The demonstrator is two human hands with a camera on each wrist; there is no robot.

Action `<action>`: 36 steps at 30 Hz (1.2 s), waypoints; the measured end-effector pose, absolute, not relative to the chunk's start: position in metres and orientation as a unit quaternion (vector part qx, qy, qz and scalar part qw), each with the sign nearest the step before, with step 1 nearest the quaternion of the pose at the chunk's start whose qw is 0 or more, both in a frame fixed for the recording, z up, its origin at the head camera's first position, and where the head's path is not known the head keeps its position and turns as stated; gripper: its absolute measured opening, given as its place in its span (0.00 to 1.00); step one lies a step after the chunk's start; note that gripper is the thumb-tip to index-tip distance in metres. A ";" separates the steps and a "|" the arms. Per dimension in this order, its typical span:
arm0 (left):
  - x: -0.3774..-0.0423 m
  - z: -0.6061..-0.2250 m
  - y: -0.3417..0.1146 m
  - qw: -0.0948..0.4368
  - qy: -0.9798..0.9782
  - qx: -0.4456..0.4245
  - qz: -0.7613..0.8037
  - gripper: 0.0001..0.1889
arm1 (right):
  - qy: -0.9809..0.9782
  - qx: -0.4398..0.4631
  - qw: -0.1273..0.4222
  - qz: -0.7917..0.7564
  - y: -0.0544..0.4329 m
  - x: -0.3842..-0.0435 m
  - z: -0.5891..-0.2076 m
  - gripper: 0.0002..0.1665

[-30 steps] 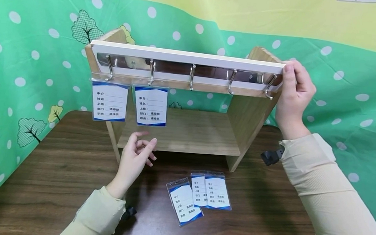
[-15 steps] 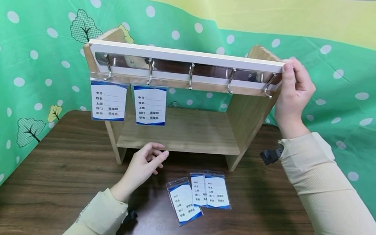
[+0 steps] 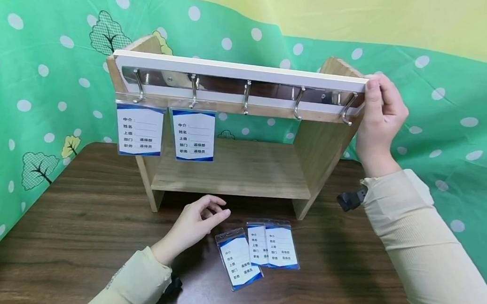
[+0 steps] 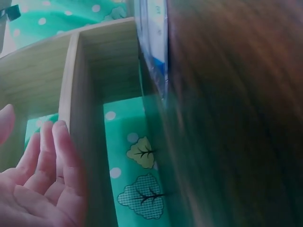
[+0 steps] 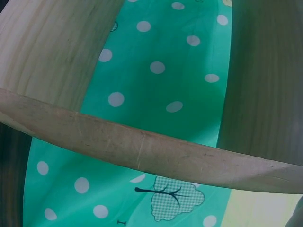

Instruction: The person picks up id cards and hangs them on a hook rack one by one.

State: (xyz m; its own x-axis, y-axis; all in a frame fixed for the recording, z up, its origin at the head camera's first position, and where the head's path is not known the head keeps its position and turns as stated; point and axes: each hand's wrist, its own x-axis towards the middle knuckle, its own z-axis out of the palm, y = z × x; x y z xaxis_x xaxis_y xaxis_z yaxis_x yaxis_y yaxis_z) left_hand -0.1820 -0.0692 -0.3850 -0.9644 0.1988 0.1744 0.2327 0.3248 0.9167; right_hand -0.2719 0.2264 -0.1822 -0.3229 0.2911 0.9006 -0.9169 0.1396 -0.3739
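Observation:
My right hand [image 3: 381, 121] grips the right end of a white hook rack [image 3: 236, 69] between thumb and fingers, at the top of a wooden shelf [image 3: 234, 168]. Two ID badges in clear sleeves, a left one [image 3: 139, 130] and a right one [image 3: 193, 135], hang at the two leftmost hooks. Three more lie on the table: a tilted badge [image 3: 239, 260], and beside it a badge [image 3: 255, 244] partly covered by another [image 3: 282, 245]. Just left of these, my left hand [image 3: 198, 222] hovers with loosely bent fingers, holding nothing. The left wrist view also has this hand [image 4: 47, 184] and a badge [image 4: 156, 38].
Three bare metal hooks, among them the middle hook [image 3: 246, 97], fill the rack's right part. Under everything is a dark wooden table [image 3: 72, 234]. A green dotted cloth [image 3: 440, 133] hangs behind. The right wrist view shows the shelf's side panel edge [image 5: 142, 146].
My left hand has moved down and to the right, from below the hanging badges to beside the badges on the table. The right hand keeps its grip on the rack.

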 end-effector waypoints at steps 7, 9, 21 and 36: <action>-0.181 -0.394 -0.066 0.003 -0.819 -0.165 -0.550 0.15 | -0.551 0.278 0.513 0.597 0.226 -0.273 -0.182 0.12; -0.181 -0.396 -0.065 0.002 -0.823 -0.169 -0.542 0.16 | -0.551 0.277 0.514 0.596 0.226 -0.273 -0.182 0.12; -0.182 -0.399 -0.063 -0.057 -0.844 -0.175 -0.504 0.22 | -0.554 0.278 0.511 0.596 0.226 -0.272 -0.182 0.12; -0.184 -0.403 -0.063 -0.126 -0.859 -0.222 -0.444 0.28 | -0.557 0.274 0.510 0.594 0.226 -0.272 -0.182 0.12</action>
